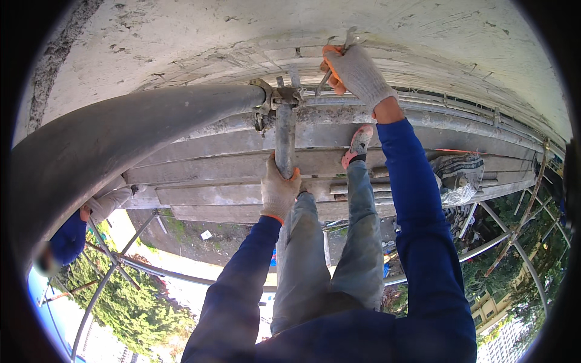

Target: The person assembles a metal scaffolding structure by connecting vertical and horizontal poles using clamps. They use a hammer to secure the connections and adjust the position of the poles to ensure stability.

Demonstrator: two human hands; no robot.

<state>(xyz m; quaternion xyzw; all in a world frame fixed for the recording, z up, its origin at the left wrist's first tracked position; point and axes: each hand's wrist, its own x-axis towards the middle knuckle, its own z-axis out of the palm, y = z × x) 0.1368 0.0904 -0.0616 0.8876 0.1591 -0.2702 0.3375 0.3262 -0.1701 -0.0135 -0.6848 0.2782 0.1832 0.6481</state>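
Note:
My left hand point(279, 189), in a pale knit glove with orange edging, is wrapped round the lower end of a short steel scaffold tube point(285, 136). A rusty scaffold coupler point(285, 97) clasps the top of this tube, beside the end of a thick grey pipe point(151, 115). My right hand point(357, 69), gloved with orange on the palm side, is raised near the concrete wall point(423, 30), to the right of the coupler. Its fingers close round a metal wrench point(324, 83). The wrench's upper end shows above the fist, apart from the coupler.
I stand on wooden scaffold planks point(218, 169) high above the ground. A horizontal tube point(448, 120) runs along the wall. A sack point(458, 175) lies at the right. Another person point(69, 236) is at the left edge. Crossed braces point(115, 260) and trees show below.

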